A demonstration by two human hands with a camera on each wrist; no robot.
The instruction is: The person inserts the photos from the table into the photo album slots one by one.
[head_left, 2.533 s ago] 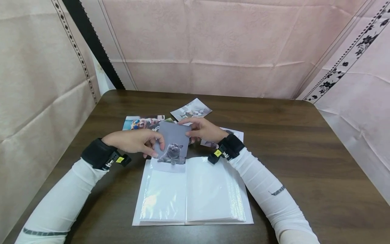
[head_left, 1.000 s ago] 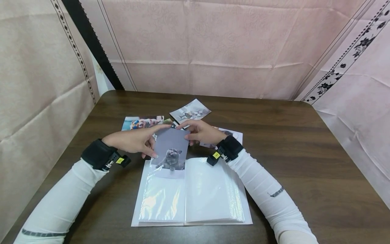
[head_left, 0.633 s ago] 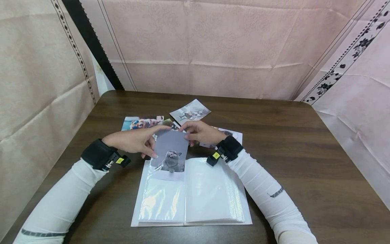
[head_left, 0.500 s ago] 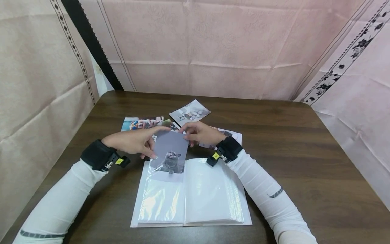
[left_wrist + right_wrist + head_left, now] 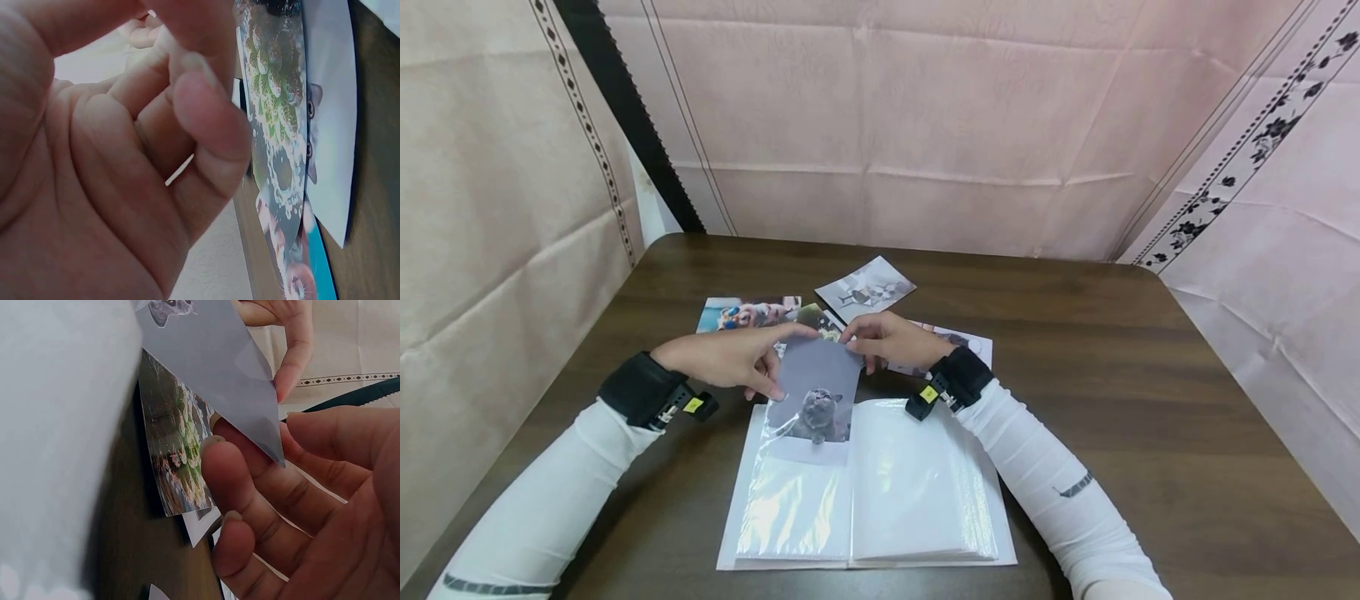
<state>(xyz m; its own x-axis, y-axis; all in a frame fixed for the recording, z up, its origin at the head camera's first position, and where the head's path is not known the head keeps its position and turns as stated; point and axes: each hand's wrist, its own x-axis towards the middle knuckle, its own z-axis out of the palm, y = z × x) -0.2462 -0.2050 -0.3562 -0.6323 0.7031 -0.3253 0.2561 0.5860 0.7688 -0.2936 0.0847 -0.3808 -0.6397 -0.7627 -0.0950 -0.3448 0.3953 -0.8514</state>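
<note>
A photo point(image 5: 820, 367) of a grey cat on a grey background sits partly inside the clear pocket of the left page point(image 5: 793, 517) of an open white album. My right hand point(image 5: 891, 340) pinches its upper right corner; in the right wrist view the photo's corner point(image 5: 250, 419) lies between thumb and fingers. My left hand point(image 5: 730, 357) holds the photo at its other side, index finger along the top edge and thumb at the left edge by the pocket's mouth. In the left wrist view my left hand point(image 5: 94, 169) fills much of the picture, fingers bent.
Behind the album lie a colourful photo point(image 5: 748, 314), a greenish photo point(image 5: 814, 317) partly under my hands, a pale photo point(image 5: 867, 288) and another photo point(image 5: 973, 343) beyond my right wrist. The right album page point(image 5: 925, 492) shows plain white. Everything lies on a brown wooden table point(image 5: 1112, 400).
The cat photo has slid down deeper into the left pocket. My left index finger moved from the photo's left side to its top edge. The head view has tilted up slightly.
</note>
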